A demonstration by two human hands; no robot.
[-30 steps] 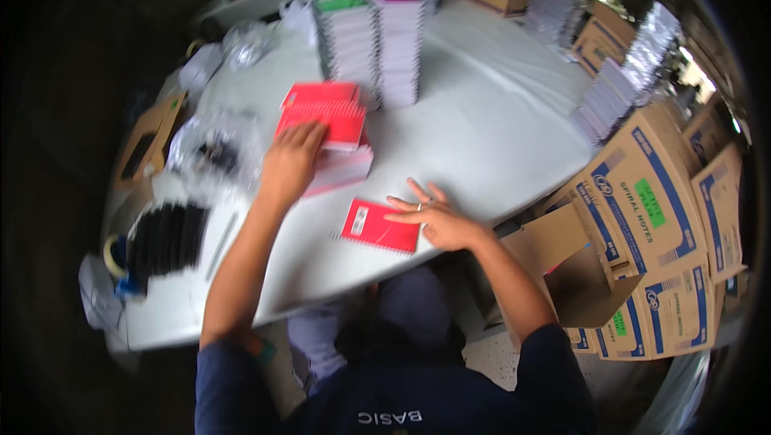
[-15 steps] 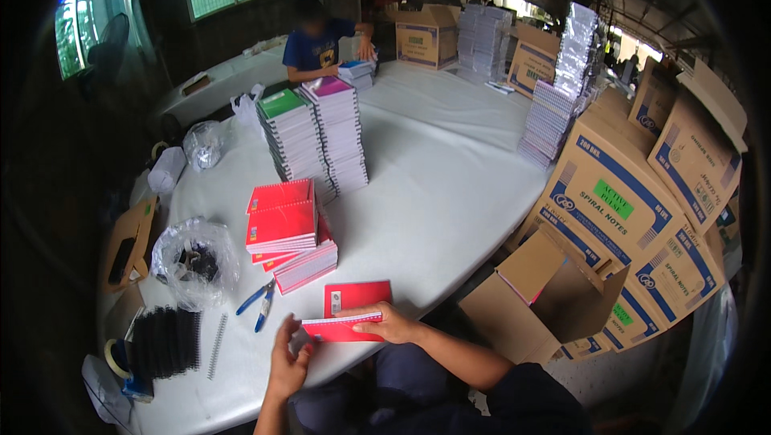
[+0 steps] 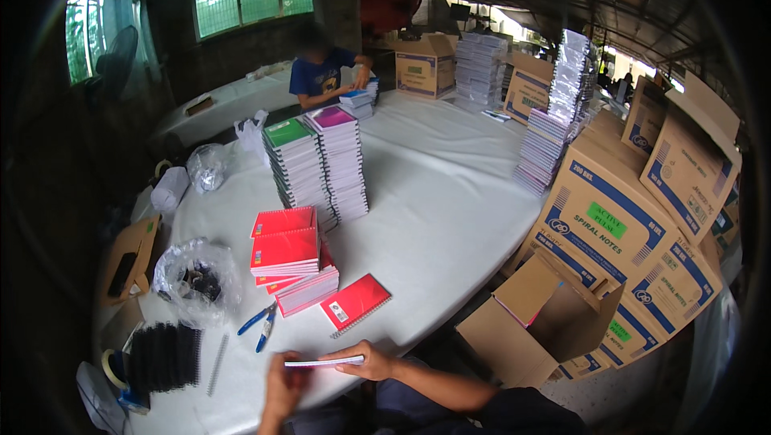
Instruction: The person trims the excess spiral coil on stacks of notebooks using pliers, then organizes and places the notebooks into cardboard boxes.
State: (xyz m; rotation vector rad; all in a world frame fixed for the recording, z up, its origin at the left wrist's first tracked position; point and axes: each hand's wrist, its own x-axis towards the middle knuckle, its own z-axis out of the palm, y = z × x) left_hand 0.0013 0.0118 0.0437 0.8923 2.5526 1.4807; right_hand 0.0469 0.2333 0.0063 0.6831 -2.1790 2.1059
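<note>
A: Versus half a second back, we see the head tipped up: more of the room shows, and the hands sit lower in view. The thin notebook (image 3: 323,362) is still level, edge-on to us.

B: Grips? We read both as closed on it: left hand (image 3: 283,387) under its left end, right hand (image 3: 368,361) pinching its right end. Long axis runs left-right, just above the near edge of the bench (image 3: 450,218).

A: Packaging: brown cartons (image 3: 604,222) with blue print and green labels stacked right of the bench, one open carton (image 3: 536,324) below them.

B: A red notebook (image 3: 356,302) lies flat just beyond the hands, beside the red stack (image 3: 287,257); blue pliers (image 3: 259,326) to its left.
</note>
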